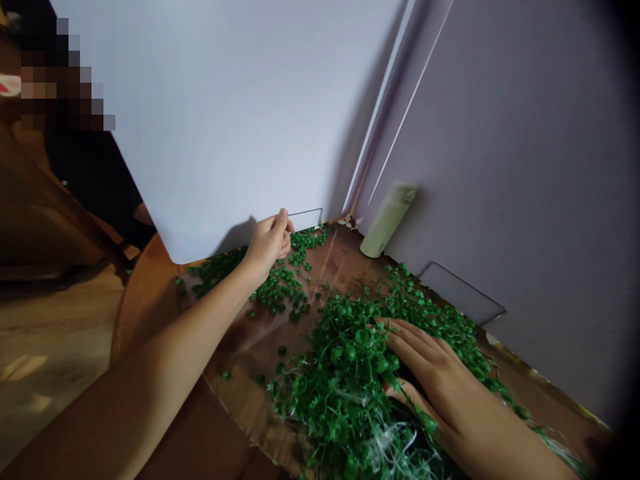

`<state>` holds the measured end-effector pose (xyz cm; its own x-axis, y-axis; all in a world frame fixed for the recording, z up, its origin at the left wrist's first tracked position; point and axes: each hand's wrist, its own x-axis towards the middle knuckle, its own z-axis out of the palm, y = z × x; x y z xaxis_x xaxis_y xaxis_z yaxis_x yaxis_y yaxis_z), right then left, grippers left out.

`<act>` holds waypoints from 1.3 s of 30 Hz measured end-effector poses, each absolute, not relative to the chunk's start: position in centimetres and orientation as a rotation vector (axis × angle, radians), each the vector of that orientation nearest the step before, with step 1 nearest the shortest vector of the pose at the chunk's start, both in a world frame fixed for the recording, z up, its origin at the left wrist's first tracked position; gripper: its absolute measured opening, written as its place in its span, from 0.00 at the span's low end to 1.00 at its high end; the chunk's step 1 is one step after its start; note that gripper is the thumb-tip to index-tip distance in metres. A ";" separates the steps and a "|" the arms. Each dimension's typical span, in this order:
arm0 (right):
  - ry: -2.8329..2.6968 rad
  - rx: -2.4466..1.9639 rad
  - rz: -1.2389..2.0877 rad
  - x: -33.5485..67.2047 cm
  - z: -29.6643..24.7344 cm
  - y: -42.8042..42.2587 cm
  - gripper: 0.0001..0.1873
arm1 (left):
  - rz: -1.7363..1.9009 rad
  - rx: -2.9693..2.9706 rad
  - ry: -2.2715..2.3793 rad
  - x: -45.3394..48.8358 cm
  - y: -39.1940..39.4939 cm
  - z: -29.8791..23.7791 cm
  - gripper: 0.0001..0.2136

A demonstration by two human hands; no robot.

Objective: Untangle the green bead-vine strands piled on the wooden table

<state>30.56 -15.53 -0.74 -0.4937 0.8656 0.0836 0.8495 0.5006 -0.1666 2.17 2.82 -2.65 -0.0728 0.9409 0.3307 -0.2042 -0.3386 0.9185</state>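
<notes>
1. Here's the scene: a left hand reaches up to the far edge of a round wooden table, and a right hand sits low and close, right on top of a big heap of leafy green sprigs.
2. Look at that right hand: fingers spread wide, palm down, pressing into the heap. There's no pinch here; it's flat on the greenery, with pale threads tangled underneath.
3. The heap stretches on a slant from the near table edge up and to the right, and a long trailing strand runs along the foot of a grey wall panel. The right hand lies across that line, so it's the nearer hand by far.
4. Over to the left hand: fingers curled together, thumb closed against them. Is anything pinched in there? Can't tell, the hand hides it.
5. Just below and around that hand lie loose sprigs, a separate patch well apart from the heap, with bare wood between them.
6. Around the edges, a pale green bottle leans against the grey panel, and a white board stands behind the left hand.
</notes>
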 end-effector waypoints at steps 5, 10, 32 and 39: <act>-2.595 -1.499 0.169 30.7 -0.7 -15.6 0.31 | 1.564 1.272 0.894 2.1 2.9 -2.7 0.21; -2.590 -1.523 0.185 30.7 -0.9 -15.5 0.30 | 1.581 1.300 0.884 2.3 2.6 -2.4 0.15; -2.423 -1.556 0.281 32.5 0.5 -15.6 0.30 | 1.718 1.370 1.006 2.1 3.6 -2.8 0.13; -2.346 -1.620 0.253 34.0 1.1 -15.2 0.31 | 1.687 1.596 1.106 2.2 3.5 -2.9 0.07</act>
<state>34.02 -15.18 1.11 -0.3332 0.9342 0.1278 0.8855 0.3566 -0.2978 2.20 3.49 -2.90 -0.1331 0.8452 0.5176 0.1379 -0.5014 0.8541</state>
